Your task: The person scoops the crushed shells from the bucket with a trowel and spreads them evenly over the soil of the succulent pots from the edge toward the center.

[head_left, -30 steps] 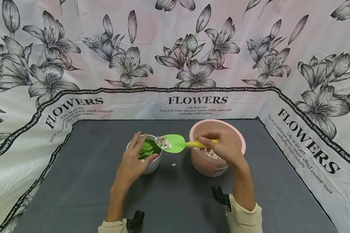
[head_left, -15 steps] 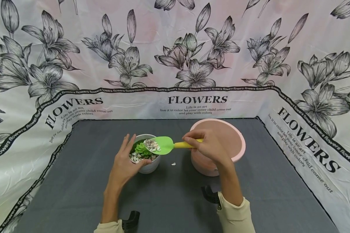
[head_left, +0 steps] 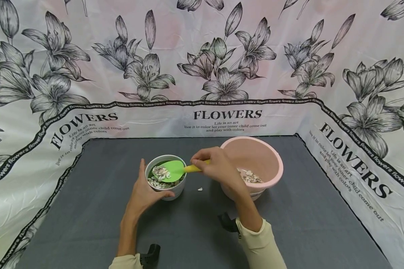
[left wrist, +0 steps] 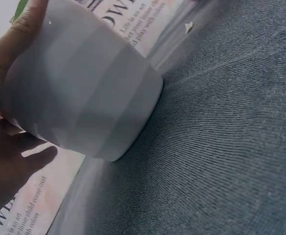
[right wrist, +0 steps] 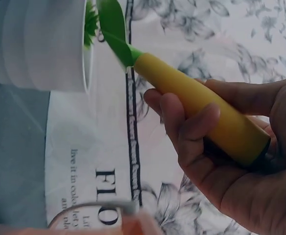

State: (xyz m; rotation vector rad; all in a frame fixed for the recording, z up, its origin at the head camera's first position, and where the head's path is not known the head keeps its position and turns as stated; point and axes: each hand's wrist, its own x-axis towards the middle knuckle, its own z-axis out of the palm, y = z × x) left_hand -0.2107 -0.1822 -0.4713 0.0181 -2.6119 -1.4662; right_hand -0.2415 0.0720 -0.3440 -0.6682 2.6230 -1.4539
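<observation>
A white plant pot point(head_left: 177, 192) stands on the dark cloth, left of centre. My left hand point(head_left: 142, 195) holds it from the left, thumb on the near side and fingers around the far side; the ribbed wall of the pot point(left wrist: 84, 83) fills much of the left wrist view. My right hand point(head_left: 219, 168) grips the yellow handle of a small green trowel point(head_left: 176, 170). Pale pebbles point(head_left: 161, 172) lie on its blade, which is over the pot's mouth. Beneath it the green succulent is largely hidden in the head view; some leaves point(right wrist: 89, 24) show at the rim in the right wrist view.
To the right stands a pink bucket point(head_left: 271, 157) with more pebbles point(head_left: 250, 176) at its bottom, partly behind my right forearm. One loose pebble point(head_left: 200, 189) lies on the dark cloth point(head_left: 195, 231) between pot and bucket. A flower-printed cloth point(head_left: 229, 86) borders the back and sides.
My right hand has carried the loaded trowel leftward from the pot's right rim to over its middle, covering the succulent. My left hand has slid slightly left and down around the pot.
</observation>
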